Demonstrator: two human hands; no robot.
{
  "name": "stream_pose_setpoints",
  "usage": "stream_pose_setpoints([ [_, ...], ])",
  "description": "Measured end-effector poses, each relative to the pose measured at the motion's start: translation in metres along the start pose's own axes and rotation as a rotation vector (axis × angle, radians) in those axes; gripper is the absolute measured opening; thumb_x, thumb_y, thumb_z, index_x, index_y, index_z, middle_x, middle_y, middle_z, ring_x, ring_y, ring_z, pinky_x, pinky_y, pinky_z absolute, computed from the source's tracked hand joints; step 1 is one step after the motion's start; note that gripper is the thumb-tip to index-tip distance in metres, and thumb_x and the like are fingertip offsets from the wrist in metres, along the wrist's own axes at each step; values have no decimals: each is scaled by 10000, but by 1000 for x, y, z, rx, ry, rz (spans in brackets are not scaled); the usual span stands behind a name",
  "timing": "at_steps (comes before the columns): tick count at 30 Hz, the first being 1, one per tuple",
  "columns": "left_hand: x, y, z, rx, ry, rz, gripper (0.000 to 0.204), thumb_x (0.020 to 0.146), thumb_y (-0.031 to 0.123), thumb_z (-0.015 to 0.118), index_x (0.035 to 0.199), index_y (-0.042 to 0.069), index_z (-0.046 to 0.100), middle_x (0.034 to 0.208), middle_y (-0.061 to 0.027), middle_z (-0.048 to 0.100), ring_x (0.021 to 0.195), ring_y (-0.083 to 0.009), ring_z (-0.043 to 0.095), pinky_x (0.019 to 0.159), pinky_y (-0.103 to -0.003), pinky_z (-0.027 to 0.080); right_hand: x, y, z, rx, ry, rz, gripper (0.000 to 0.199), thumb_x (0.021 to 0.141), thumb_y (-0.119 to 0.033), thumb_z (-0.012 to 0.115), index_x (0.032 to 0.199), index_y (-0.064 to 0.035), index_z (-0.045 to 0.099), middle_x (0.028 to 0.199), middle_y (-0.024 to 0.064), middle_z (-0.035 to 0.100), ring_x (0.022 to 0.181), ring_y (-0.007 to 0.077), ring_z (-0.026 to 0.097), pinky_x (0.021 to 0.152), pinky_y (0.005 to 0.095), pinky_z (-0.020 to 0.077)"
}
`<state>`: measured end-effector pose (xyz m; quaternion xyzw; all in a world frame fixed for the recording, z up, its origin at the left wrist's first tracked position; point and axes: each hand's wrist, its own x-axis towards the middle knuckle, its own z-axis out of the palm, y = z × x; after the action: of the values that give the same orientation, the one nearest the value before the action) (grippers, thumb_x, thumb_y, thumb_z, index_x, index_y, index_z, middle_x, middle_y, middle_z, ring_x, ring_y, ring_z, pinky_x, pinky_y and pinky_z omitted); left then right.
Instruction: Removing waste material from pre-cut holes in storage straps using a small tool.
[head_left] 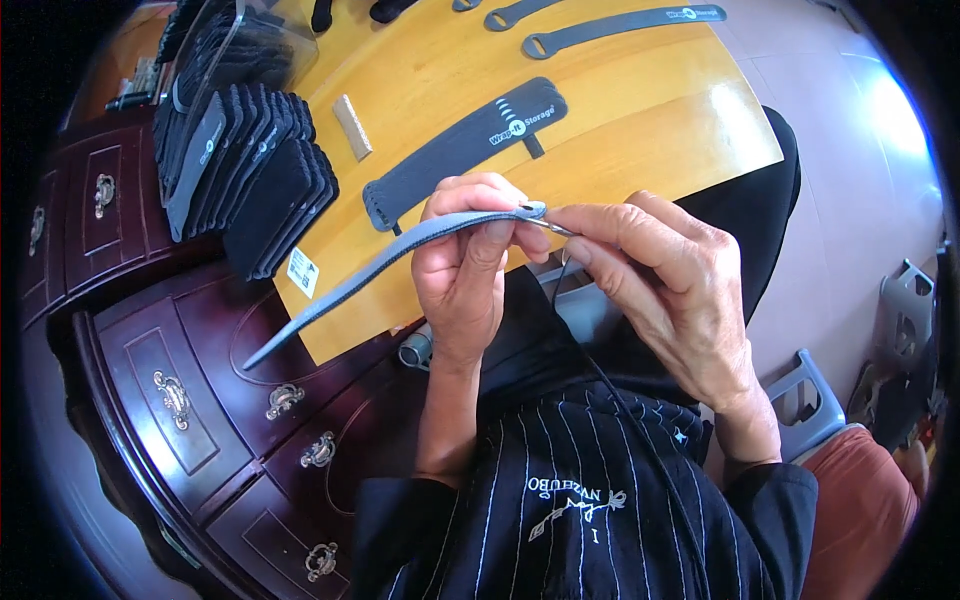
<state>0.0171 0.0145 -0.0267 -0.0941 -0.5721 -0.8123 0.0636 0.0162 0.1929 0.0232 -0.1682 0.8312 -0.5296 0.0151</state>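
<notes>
- Two hands meet above the near edge of a yellow wooden board [620,120].
- Left hand [465,265] pinches the end of a long grey strap [385,262] between thumb and fingers; the strap slopes down to the left.
- Right hand [665,280] pinches a thin needle [556,228] at the strap's end; a dark thread [590,360] hangs from it.
- Dark flat strap [465,150] lies on the board, a stack of dark pads [240,165] beside it.
</notes>
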Motion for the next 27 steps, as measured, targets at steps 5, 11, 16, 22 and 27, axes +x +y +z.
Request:
stream_pose_setpoints([
  [5,2,0,-2,45,-40,41,111,935,14,533,1040,-22,539,979,-129,544,725,-157,624,645,-250,533,-1,0,1,22,20,5,178,861,-112,654,1019,-35,685,694,67,568,605,146,571,546,267,440],
  [11,2,-1,-5,144,-63,65,115,934,24,542,1039,-22,542,977,-129,545,724,-155,633,654,-251,533,-1,-1,-2,-61,3,-3,188,842,-83,656,1023,-46,686,699,74,565,607,168,580,548,280,447],
  [16,1,3,-10,263,-81,73,119,936,33,542,1042,-20,548,982,-135,545,728,-160,640,664,-253,535,0,-5,-1,-171,4,-8,202,817,-48,666,1017,-66,687,703,79,560,607,189,588,544,293,456],
  [22,0,4,-8,463,-96,144,114,908,14,572,1013,-28,584,975,-147,566,722,-165,642,647,-251,538,-1,-2,-2,-208,22,-7,225,796,-31,679,1016,-77,686,704,70,553,600,189,594,527,294,456],
  [27,-1,-1,-12,489,-92,223,103,877,-1,600,970,-36,628,959,-151,590,723,-156,638,623,-242,533,-2,-4,-1,-370,17,-57,160,820,-89,668,979,-91,692,698,61,555,614,195,613,540,282,477],
])
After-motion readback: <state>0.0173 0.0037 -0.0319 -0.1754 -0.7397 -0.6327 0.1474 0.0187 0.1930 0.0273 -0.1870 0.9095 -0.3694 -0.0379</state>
